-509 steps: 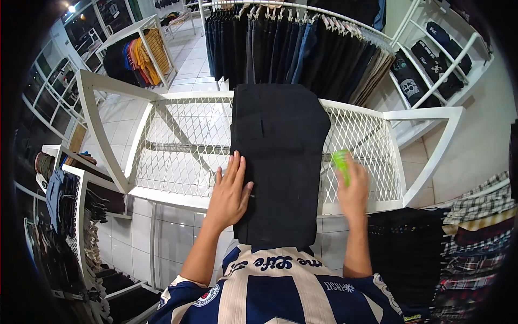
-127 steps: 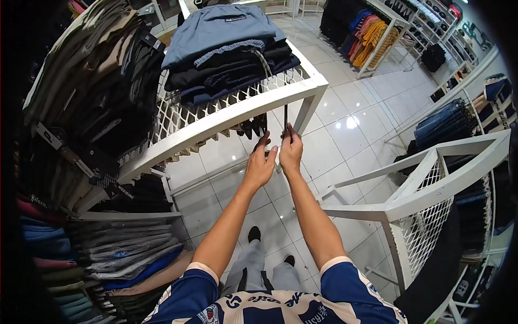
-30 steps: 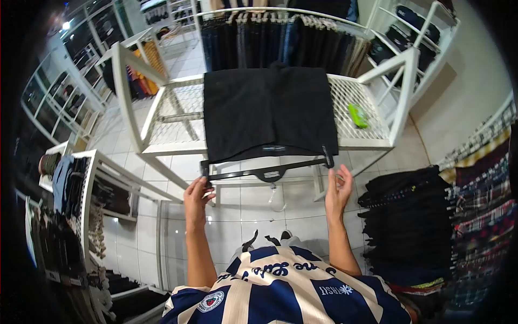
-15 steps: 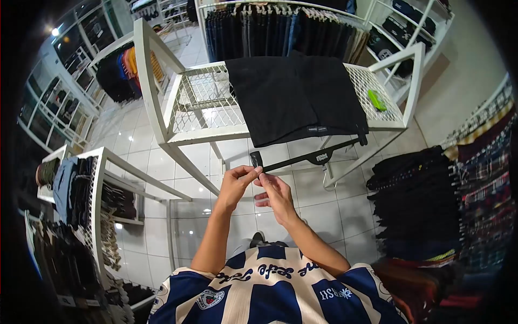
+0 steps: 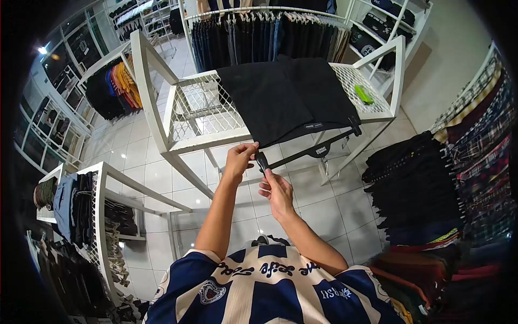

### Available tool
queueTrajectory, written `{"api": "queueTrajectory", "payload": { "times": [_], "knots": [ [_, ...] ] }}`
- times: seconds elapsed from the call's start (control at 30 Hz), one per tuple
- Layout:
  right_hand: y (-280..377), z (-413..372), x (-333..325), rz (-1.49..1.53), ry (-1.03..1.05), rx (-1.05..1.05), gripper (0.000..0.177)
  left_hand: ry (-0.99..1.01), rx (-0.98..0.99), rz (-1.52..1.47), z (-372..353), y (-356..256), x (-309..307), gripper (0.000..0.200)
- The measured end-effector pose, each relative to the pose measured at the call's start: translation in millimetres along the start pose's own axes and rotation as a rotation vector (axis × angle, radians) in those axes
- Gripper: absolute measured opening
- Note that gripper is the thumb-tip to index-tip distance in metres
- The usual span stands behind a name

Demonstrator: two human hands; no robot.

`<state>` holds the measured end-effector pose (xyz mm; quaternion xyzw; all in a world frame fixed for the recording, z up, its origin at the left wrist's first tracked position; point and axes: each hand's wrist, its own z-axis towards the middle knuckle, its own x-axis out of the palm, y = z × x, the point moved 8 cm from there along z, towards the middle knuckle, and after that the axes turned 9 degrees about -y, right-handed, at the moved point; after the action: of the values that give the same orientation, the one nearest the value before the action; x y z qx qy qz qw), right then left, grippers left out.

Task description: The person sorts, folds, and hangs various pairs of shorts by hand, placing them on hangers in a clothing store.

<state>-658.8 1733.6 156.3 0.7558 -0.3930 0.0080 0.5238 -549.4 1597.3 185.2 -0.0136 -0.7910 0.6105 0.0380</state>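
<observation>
Presently: black clip hanger [image 5: 310,152], long axis near-left to far-right, far clip on the black garment [image 5: 280,100] lying on white mesh table [image 5: 199,108]; left hand [image 5: 239,160] pinching the garment's near-left hem corner; right hand [image 5: 276,190], just below, nipping the hanger's near clip

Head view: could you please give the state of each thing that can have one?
black garment: laid flat on mesh table, front edge overhanging.
hanger: tilted, right clip on the garment, left clip off it.
left hand: pinching the hanger's left end.
right hand: just under that clip, grip unclear.
green item: lying on the table.
</observation>
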Motion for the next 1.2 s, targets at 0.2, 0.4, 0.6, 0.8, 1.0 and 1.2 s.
{"api": "queueTrajectory", "payload": {
  "times": [0.2, 0.4, 0.6, 0.8, 1.0, 1.2],
  "knots": [
    [9.1, -4.5, 4.6, 0.035, -0.084, -0.097, 0.037, -0.018, -0.012, 0.006, 2.4, -2.2, 0.1, 0.024],
    [3.9, 1.2, 2.4, 0.119, -0.080, -0.096, 0.031, 0.050, 0.048, 0.101, 4.6, -13.4, 0.9, 0.023],
    [11.6, 2.0, 6.4, 0.169, -0.102, -0.134, 0.029, 0.037, 0.046, 0.051, -0.2, -16.4, 3.6, 0.025],
    [16.8, 1.2, 4.0, 0.196, -0.142, -0.145, 0.027, 0.034, 0.055, 0.008, -6.7, -20.4, 6.4, 0.024],
    [18.0, 0.2, -1.4, 0.221, -0.170, -0.160, 0.026, -0.008, 0.158, -0.011, -16.7, -20.2, 12.1, 0.016],
    [21.3, 0.6, -9.1, 0.221, -0.225, -0.181, 0.025, -0.090, 0.264, 0.026, -24.7, -21.7, 18.5, 0.012]
  ]
}}
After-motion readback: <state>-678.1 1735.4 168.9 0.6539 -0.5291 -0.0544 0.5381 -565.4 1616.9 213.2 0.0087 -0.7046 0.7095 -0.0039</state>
